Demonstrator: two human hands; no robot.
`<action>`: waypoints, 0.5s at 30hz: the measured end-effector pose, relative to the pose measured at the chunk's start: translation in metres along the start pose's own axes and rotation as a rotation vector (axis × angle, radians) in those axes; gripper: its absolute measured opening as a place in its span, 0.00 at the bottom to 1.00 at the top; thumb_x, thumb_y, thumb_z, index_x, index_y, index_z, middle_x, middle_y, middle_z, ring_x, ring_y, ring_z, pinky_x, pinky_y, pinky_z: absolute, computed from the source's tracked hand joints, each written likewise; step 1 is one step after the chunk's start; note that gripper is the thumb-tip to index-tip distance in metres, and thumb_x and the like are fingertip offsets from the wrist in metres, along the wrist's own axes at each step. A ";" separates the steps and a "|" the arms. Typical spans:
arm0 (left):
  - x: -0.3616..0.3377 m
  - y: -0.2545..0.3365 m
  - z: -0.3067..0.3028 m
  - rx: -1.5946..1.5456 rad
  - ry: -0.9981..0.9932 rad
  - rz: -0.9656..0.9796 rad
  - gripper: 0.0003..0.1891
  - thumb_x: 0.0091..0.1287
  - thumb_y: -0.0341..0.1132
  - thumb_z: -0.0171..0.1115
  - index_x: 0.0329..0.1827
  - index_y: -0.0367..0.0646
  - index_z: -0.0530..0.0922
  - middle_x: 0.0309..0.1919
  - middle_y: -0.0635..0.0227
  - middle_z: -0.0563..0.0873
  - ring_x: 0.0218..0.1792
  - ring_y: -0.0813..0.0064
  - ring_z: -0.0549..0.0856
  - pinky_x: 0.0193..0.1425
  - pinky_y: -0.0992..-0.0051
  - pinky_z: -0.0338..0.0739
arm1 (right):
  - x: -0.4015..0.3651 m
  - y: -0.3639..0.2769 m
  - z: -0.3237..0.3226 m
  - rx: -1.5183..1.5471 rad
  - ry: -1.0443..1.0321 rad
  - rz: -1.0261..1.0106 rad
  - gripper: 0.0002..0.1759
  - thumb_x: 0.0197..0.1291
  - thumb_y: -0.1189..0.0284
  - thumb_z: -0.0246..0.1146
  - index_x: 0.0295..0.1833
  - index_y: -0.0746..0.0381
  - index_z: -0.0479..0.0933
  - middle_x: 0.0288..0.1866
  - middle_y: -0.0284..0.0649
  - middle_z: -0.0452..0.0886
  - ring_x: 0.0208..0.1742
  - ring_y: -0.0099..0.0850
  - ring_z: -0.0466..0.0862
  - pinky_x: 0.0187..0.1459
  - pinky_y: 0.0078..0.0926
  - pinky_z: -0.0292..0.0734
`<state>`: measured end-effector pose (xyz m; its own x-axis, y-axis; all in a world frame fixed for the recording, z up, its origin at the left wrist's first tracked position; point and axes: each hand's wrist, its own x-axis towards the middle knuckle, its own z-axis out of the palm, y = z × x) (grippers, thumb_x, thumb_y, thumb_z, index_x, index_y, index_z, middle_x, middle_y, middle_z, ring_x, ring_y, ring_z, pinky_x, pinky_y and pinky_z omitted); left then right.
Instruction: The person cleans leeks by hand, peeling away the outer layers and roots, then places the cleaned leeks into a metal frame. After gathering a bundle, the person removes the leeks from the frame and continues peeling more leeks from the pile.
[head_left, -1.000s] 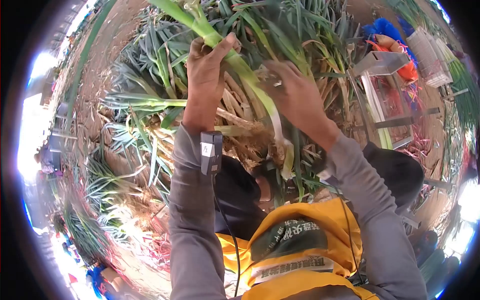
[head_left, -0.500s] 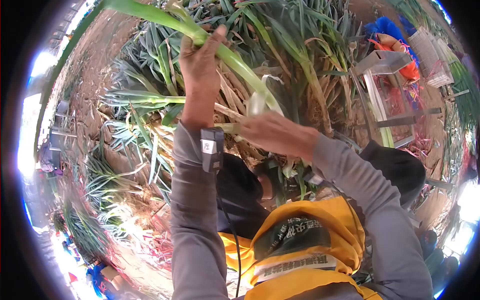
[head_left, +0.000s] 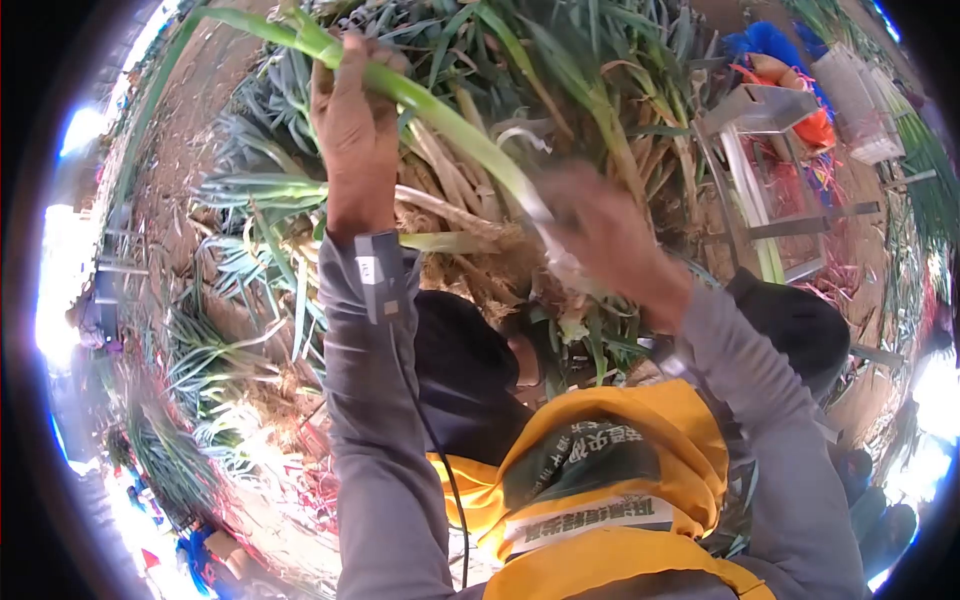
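Note:
My left hand [head_left: 355, 130] is closed around the green upper stem of a long leek [head_left: 450, 125], which slants from the upper left down to the middle of the view. My right hand [head_left: 605, 225] is smeared by motion and overlaps the pale lower end of this stalk; its fingers do not show clearly. Below that hand, a whitish root end [head_left: 565, 265] shows. Behind both hands lies a heap of leeks [head_left: 600, 100] with dry, brownish stalks and roots.
On the right stands a metal frame [head_left: 765, 110] with pale stalks lying in it. A white crate [head_left: 855, 105] and an orange bag [head_left: 815, 130] are beyond it. More leeks [head_left: 175, 455] and red strips [head_left: 310, 490] lie on the ground at left, and my dark-clad knees flank the work spot.
My left hand has moved left and slightly up with the leek. My right hand has swung right and a little up, now blurred, and the leek's lower end sits less covered.

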<state>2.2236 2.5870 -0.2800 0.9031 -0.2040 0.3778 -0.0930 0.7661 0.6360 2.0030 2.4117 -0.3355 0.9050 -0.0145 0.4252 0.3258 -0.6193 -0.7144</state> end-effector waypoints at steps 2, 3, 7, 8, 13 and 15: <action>0.003 -0.005 -0.004 0.003 0.022 -0.036 0.05 0.75 0.27 0.63 0.50 0.40 0.77 0.39 0.64 0.81 0.38 0.73 0.80 0.44 0.68 0.79 | 0.048 -0.002 -0.013 -0.092 0.083 -0.127 0.17 0.66 0.70 0.64 0.57 0.65 0.78 0.46 0.49 0.83 0.43 0.46 0.85 0.41 0.41 0.81; 0.004 -0.007 -0.002 0.002 0.021 -0.037 0.05 0.75 0.27 0.63 0.50 0.40 0.77 0.39 0.64 0.81 0.38 0.73 0.80 0.44 0.68 0.79 | 0.064 0.005 -0.016 -0.123 0.110 -0.170 0.18 0.66 0.69 0.64 0.58 0.65 0.77 0.46 0.49 0.82 0.43 0.46 0.85 0.41 0.41 0.81; 0.004 0.006 -0.007 0.027 0.045 -0.005 0.06 0.76 0.28 0.63 0.51 0.39 0.77 0.41 0.64 0.81 0.38 0.74 0.79 0.43 0.71 0.78 | 0.033 0.037 0.011 -0.427 -0.311 -0.252 0.13 0.64 0.72 0.63 0.54 0.62 0.81 0.44 0.45 0.84 0.43 0.44 0.87 0.38 0.39 0.83; 0.001 0.012 -0.011 0.042 0.064 0.010 0.06 0.76 0.29 0.63 0.52 0.39 0.77 0.41 0.64 0.81 0.38 0.74 0.80 0.43 0.72 0.78 | 0.010 0.036 0.009 -0.442 -0.493 -0.193 0.15 0.63 0.74 0.62 0.55 0.60 0.80 0.47 0.46 0.84 0.44 0.40 0.88 0.39 0.35 0.84; 0.011 0.022 -0.031 0.112 0.018 0.043 0.10 0.77 0.30 0.62 0.55 0.37 0.73 0.46 0.61 0.77 0.44 0.70 0.78 0.54 0.68 0.77 | -0.128 0.117 0.018 -0.494 -1.028 0.093 0.19 0.62 0.72 0.63 0.59 0.59 0.79 0.49 0.47 0.84 0.45 0.42 0.88 0.43 0.38 0.85; 0.002 0.023 -0.029 0.184 0.030 0.075 0.09 0.77 0.30 0.62 0.53 0.37 0.74 0.43 0.62 0.79 0.42 0.71 0.79 0.51 0.69 0.80 | -0.112 0.096 0.014 -0.253 -0.479 0.172 0.26 0.62 0.60 0.69 0.62 0.62 0.79 0.54 0.49 0.84 0.48 0.51 0.87 0.48 0.46 0.83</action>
<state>2.2357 2.6213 -0.2839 0.9027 -0.1305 0.4101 -0.2326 0.6537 0.7201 1.9365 2.3651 -0.4596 0.9815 0.1894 -0.0271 0.1404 -0.8091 -0.5707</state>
